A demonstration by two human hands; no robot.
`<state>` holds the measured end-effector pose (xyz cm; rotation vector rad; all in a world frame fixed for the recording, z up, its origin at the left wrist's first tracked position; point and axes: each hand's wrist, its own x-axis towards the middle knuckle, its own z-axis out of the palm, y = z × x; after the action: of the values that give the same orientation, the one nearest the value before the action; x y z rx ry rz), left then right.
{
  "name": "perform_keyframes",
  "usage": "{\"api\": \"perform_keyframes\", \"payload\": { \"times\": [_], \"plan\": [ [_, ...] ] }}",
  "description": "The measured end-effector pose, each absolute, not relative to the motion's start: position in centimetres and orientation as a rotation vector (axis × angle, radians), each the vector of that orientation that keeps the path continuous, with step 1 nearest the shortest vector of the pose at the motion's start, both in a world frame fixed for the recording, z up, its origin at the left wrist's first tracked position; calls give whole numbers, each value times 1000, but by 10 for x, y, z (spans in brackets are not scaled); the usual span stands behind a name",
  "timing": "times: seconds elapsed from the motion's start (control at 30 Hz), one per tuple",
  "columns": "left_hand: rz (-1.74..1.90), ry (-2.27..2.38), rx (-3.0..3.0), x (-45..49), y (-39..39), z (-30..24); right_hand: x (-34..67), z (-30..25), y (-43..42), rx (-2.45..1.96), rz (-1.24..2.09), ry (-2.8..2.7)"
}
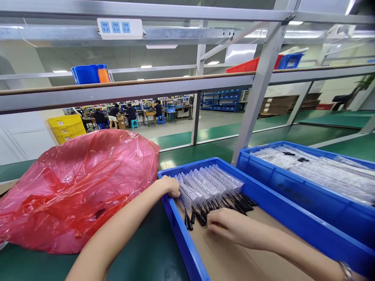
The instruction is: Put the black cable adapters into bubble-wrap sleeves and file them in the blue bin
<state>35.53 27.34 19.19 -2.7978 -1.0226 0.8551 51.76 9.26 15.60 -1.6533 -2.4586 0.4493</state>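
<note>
Inside a blue plastic bin (187, 244) lies a row of clear bubble-wrap packets (202, 185), side by side, with black plug-like ends (202, 216) sticking out toward me. My left hand (171, 186) is closed at the left end of the row, its fingers on the outermost packet by the bin wall. My right hand (225, 224) is curled over the near side of the row, against the black ends. Its fingertips are turned away, so what it grips is hidden. Brown cardboard (234, 257) covers the bin floor.
A large pink plastic bag (88, 183) bulges on the green table (146, 249) at left. A second blue bin (293, 187) holding more wrapped packets stands at right. A metal frame post (258, 86) rises behind the bins. Several people (131, 113) are far off.
</note>
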Motion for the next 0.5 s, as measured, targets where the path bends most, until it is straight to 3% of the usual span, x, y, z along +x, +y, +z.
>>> {"api": "perform_keyframes", "payload": {
  "times": [0.5],
  "plan": [
    [714, -1031, -2821, 349, 273, 182, 511, 136, 105, -1786, 236, -2433]
  ]
}}
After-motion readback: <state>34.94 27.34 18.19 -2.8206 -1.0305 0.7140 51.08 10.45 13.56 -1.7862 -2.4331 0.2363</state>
